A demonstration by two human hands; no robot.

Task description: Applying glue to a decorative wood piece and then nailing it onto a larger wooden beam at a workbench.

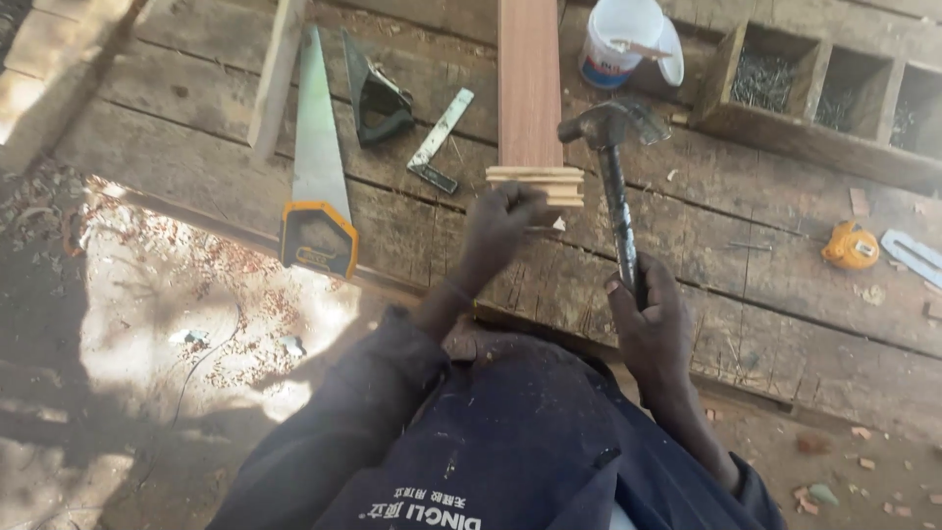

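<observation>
Right hand (650, 316) clenched round ribbed steel claw hammer (616, 167); left hand (500, 231) pinched at grooved end of smooth reddish plank (530, 79) on rough, scarred desk (765, 265).

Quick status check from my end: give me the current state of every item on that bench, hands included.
Left hand: fingers pinched at the end of the board.
Right hand: gripping the hammer handle.
Hammer: head raised beside the board.
Reddish board: flat, moulded end toward the person.
Handsaw: lying flat, unused.
Try square: lying flat.
White bucket: upright, open.
Nail box: open, nails inside.
Tape measure: lying closed.
</observation>
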